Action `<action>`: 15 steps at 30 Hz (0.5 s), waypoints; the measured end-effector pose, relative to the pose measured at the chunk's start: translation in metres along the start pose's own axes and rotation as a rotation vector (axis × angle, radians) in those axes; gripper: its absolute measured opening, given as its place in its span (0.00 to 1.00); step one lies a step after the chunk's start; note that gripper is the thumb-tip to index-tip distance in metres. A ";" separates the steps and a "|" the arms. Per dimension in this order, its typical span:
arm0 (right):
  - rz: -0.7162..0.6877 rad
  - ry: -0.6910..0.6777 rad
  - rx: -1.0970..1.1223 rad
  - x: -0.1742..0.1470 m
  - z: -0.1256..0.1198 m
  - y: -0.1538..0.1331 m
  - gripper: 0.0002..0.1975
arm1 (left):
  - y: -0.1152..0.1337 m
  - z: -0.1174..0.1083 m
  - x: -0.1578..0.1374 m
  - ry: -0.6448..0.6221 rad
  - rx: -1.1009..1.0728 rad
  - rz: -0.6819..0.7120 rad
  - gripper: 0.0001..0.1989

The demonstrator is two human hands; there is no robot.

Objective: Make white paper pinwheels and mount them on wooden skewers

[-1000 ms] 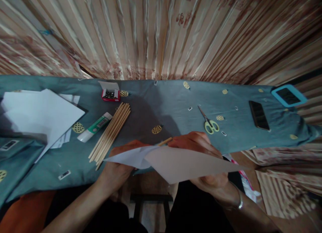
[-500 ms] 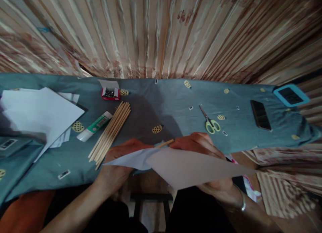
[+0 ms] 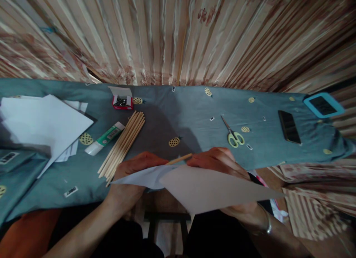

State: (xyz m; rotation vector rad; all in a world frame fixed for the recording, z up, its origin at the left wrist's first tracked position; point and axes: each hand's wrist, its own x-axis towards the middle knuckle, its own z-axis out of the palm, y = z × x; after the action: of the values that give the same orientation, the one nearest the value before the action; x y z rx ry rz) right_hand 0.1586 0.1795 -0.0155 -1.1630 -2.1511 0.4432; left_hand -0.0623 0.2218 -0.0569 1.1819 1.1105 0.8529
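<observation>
A sheet of paper [image 3: 205, 187], partly curled, is held between my two hands near the table's front edge. Its left part looks bluish and folds up over my left hand. One thin wooden stick [image 3: 179, 159] shows along its far edge, between my fingertips. My left hand [image 3: 132, 172] is closed on the paper's left side, its fingers mostly hidden behind it. Curled at the stick's right end, my right hand [image 3: 219, 159] grips the paper too; the sheet covers much of that hand. Left of my left hand lies a bundle of wooden sticks [image 3: 124, 144].
A glue stick [image 3: 105, 138] lies beside the bundle, with a small red box [image 3: 122, 101] of metal pieces behind. White sheets [image 3: 47, 124] are piled at left. Scissors [image 3: 233, 133], a phone [image 3: 289, 126] and a blue-framed device [image 3: 324, 105] rest at right on the patterned cloth [image 3: 191, 113].
The paper has shifted slightly left and its lower corner dips a little. More of the wooden stick shows between my hands. The things on the table have stayed put.
</observation>
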 end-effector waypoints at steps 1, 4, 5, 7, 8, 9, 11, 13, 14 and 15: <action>0.006 -0.007 0.001 0.000 -0.001 0.000 0.15 | 0.000 0.000 0.000 0.003 0.003 0.012 0.03; -0.009 -0.022 0.002 0.000 -0.001 0.000 0.16 | -0.002 0.000 -0.001 -0.009 0.010 0.037 0.03; -0.022 -0.023 0.001 0.001 -0.001 0.001 0.16 | -0.004 0.000 -0.001 -0.013 0.017 0.041 0.03; -0.041 -0.005 -0.007 0.001 0.000 0.002 0.15 | -0.006 0.000 -0.001 -0.019 0.018 0.053 0.03; -0.046 0.003 -0.012 0.002 0.001 0.002 0.15 | -0.007 0.000 -0.001 -0.024 0.021 0.057 0.02; -0.041 0.013 -0.015 0.002 0.002 0.003 0.14 | -0.007 0.000 -0.001 -0.023 0.023 0.064 0.02; -0.032 0.027 -0.017 0.003 0.003 0.003 0.13 | -0.007 0.000 -0.001 -0.012 0.033 0.070 0.02; -0.019 0.021 -0.018 0.003 0.004 0.003 0.13 | -0.005 0.001 -0.001 -0.001 0.046 0.068 0.02; -0.020 0.024 -0.021 0.003 0.004 0.003 0.13 | -0.004 0.001 -0.001 0.007 0.045 0.065 0.02; -0.020 0.027 -0.028 0.003 0.004 0.004 0.13 | -0.003 0.001 -0.002 0.008 0.041 0.061 0.02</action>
State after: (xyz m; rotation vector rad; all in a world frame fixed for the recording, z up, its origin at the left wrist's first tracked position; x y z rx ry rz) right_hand 0.1569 0.1839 -0.0196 -1.1556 -2.1501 0.3876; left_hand -0.0618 0.2193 -0.0599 1.2526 1.1074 0.8861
